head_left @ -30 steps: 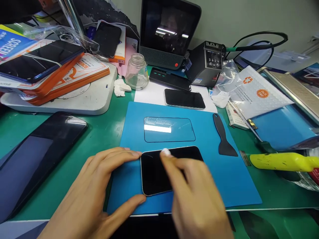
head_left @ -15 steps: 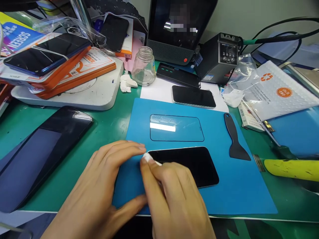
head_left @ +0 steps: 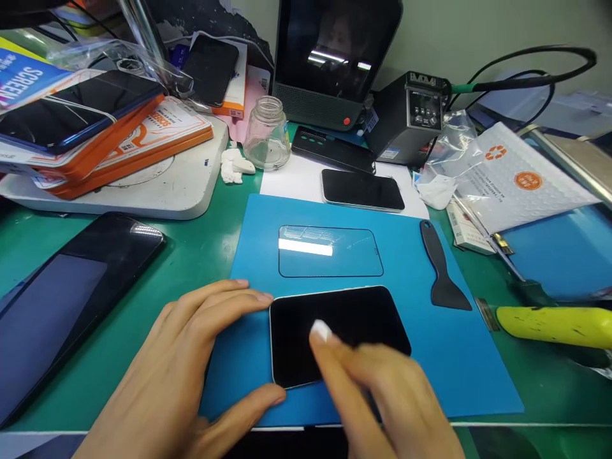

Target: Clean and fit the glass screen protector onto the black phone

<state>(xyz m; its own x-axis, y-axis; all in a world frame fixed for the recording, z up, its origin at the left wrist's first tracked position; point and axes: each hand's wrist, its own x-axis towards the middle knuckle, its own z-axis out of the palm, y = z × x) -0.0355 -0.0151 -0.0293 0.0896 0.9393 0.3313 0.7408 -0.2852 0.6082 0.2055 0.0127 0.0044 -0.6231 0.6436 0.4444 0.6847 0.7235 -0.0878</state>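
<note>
A black-screened smartphone (head_left: 354, 319) lies face up on the blue mat (head_left: 478, 382). My left hand (head_left: 191, 357) spans its left end, index fingertip at the upper corner and thumb at the lower, gripping it between them. Above the screen my right hand (head_left: 382, 389), slightly blurred, pinches a small white wad (head_left: 321, 329), perhaps tissue; whether it touches the glass I cannot tell. Just behind the phone lies a clear screen protector with a black border (head_left: 329, 255). A black plastic scraper (head_left: 442, 271) rests on the mat's right side.
Behind the mat are a glass jar (head_left: 268, 137), a crumpled white wad (head_left: 235, 166), another phone (head_left: 363, 191) and a black box with a panel (head_left: 406, 121). Orange boxes (head_left: 153, 143) stack up at left above a large dark screen (head_left: 76, 306). A yellow-handled tool (head_left: 554, 326) lies right.
My right hand has moved from the phone's upper left corner right and down over the screen, carrying the white wad. My left hand stays at the left end. The view has shifted slightly.
</note>
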